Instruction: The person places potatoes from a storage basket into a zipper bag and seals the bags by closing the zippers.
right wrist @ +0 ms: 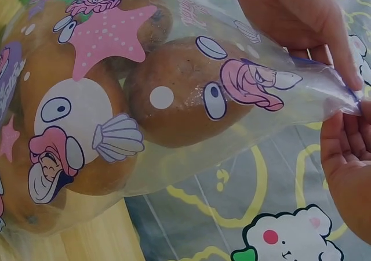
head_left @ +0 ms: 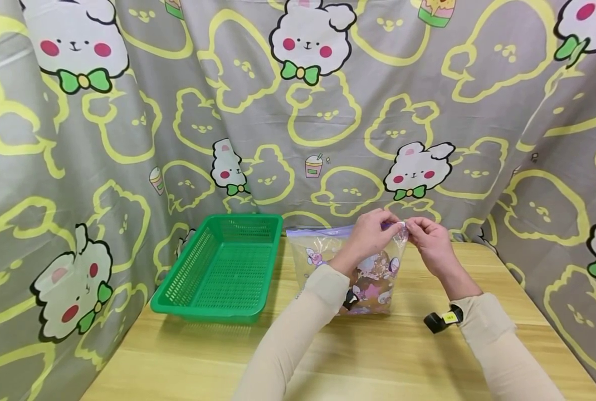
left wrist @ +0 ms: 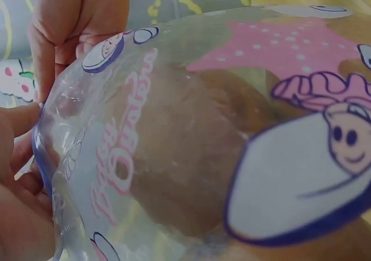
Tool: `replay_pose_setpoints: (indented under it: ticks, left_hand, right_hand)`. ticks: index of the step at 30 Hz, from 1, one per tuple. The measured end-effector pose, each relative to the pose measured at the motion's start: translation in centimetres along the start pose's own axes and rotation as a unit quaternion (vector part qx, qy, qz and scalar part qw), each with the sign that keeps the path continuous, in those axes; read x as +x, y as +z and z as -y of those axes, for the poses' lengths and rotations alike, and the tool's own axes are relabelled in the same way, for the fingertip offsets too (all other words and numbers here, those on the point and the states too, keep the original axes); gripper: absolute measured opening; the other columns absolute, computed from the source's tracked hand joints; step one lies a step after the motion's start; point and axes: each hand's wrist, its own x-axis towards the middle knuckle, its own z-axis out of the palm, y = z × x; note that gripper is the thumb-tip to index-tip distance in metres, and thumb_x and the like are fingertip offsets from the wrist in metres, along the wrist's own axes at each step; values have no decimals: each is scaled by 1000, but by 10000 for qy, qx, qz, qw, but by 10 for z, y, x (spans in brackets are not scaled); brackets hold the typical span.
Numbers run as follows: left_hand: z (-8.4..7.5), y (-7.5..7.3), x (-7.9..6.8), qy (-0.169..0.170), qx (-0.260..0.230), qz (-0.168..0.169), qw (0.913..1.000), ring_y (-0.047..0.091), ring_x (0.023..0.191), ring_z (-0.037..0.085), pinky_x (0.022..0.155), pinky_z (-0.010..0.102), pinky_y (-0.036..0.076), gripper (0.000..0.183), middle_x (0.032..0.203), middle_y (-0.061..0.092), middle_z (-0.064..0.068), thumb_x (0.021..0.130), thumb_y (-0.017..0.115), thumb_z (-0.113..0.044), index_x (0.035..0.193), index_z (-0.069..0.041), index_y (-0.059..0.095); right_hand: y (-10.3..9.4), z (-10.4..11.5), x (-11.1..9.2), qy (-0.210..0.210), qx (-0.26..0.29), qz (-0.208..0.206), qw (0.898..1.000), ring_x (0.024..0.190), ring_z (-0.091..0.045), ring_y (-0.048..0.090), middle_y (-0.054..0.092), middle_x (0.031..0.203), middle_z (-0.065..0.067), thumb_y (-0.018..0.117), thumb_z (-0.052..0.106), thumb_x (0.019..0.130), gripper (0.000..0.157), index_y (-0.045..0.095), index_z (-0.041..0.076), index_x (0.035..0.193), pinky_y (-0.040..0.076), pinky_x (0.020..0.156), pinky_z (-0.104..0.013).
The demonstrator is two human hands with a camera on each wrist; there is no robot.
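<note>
A clear zip bag (head_left: 310,267) with a purple top edge and printed starfish and shells stands upright on the table. Several round orange-brown fruits (right wrist: 188,93) fill its lower part; their exact kind is hard to tell through the plastic. My left hand (head_left: 373,234) pinches the purple zip edge near the bag's right end. Right at that top corner, my right hand (head_left: 432,245) grips the plastic between thumb and fingers. In the left wrist view, both hands meet at the bag's edge.
Left of the bag is a green plastic basket (head_left: 159,308) with perforated sides. Both stand on a light wooden table (head_left: 373,362). A grey patterned curtain (head_left: 323,122) hangs behind and along both sides. Each wrist wears a black camera strap.
</note>
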Motion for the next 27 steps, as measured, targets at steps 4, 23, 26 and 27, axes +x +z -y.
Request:
replay_pose_setpoints:
  ticks: [4,23,26,27]
  left_hand:
    - [-2,-1,-1,114,551,-43,9984,50,77,1,75,19,36,15,84,57,-15,94,59,-31,95,-21,71]
    - [-6,-2,-2,228,1167,-184,9927,48,80,2,78,23,34,13,86,58,-17,93,61,-33,92,-24,71]
    - [-9,-2,-3,273,1292,-195,9911,47,78,2,78,24,34,14,86,58,-17,93,61,-34,92,-25,71]
    - [-9,-2,-3,283,1333,-215,9904,47,78,2,78,24,34,14,87,58,-17,93,60,-34,92,-25,71]
  right_hand:
    - [2,-2,0,-21,16,62,10000,80,-5,58,61,86,3,49,8,98,19,63,8,86,49,73,-16]
    - [-5,1,-5,-294,-1673,-119,9854,78,-4,58,61,87,5,55,9,96,11,62,2,93,49,72,-15]
    - [-5,1,-6,-424,-1587,-242,9861,75,-5,57,59,85,4,55,7,95,12,61,-2,91,49,72,-15]
    - [-5,1,-5,-458,-1558,-275,9863,74,-6,57,59,84,3,56,7,95,12,61,-3,90,49,71,-15]
